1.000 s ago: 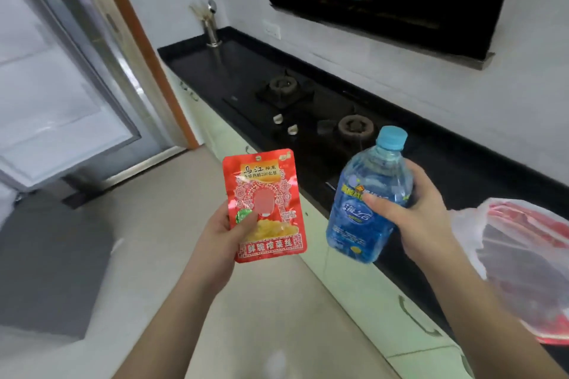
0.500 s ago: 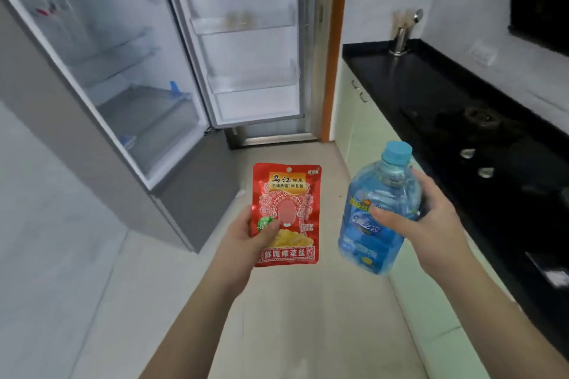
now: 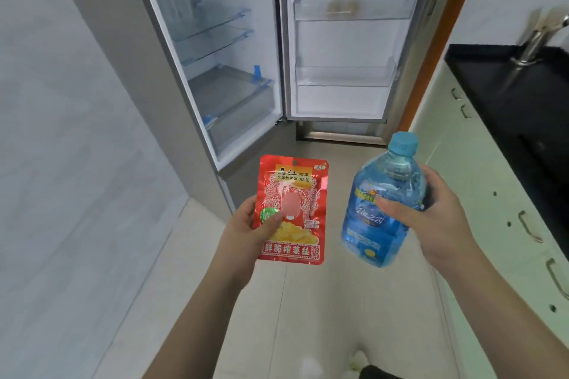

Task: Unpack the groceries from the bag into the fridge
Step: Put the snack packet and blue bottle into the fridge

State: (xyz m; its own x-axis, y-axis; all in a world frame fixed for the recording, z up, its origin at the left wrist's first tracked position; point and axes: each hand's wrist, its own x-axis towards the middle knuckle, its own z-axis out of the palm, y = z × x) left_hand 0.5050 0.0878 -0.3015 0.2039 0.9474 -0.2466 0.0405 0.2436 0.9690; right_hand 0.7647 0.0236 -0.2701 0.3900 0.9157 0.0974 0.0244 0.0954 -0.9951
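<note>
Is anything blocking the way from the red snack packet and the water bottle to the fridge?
Nothing visible does. The fridge door stands wide open, and only bare floor lies between it and the red packet in the left hand and the water bottle in the right hand.

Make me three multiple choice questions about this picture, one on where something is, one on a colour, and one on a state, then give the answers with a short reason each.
1. Which hand holds the red snack packet?
A. left hand
B. right hand
C. neither

2. What colour is the cap of the water bottle?
A. white
B. light blue
C. red

3. What state is the fridge door in?
A. shut
C. removed
B. open

Answers:
1. A: the left hand pinches the packet's lower left edge, thumb on its front.
2. B: the cap is light blue, and the right hand wraps the bottle's body.
3. B: the door is swung open, showing its racks and the fridge shelves.
</note>
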